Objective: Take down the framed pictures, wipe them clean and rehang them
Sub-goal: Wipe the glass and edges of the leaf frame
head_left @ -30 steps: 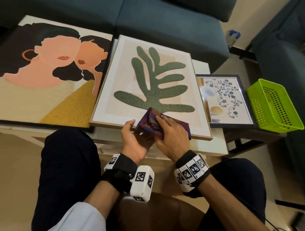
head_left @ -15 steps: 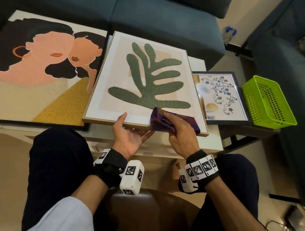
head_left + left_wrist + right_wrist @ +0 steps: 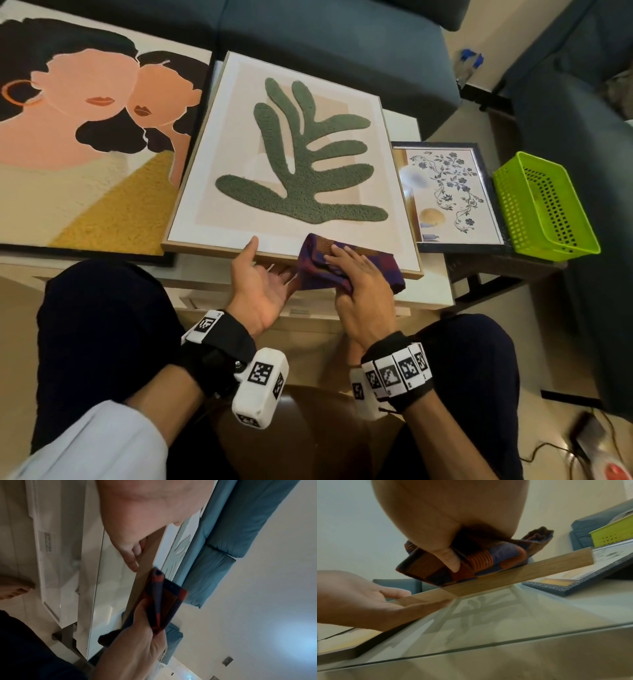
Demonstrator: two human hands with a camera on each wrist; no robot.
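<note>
Over the last second the right hand (image 3: 359, 294) moved the folded cloth (image 3: 346, 265) along the near edge of the leaf picture (image 3: 291, 164). First it went to the right, toward the corner, and now it has come a little back to the left. The left hand (image 3: 263, 284) had the cloth over its fingers before; now it holds the wooden frame edge just beside the cloth.
</note>
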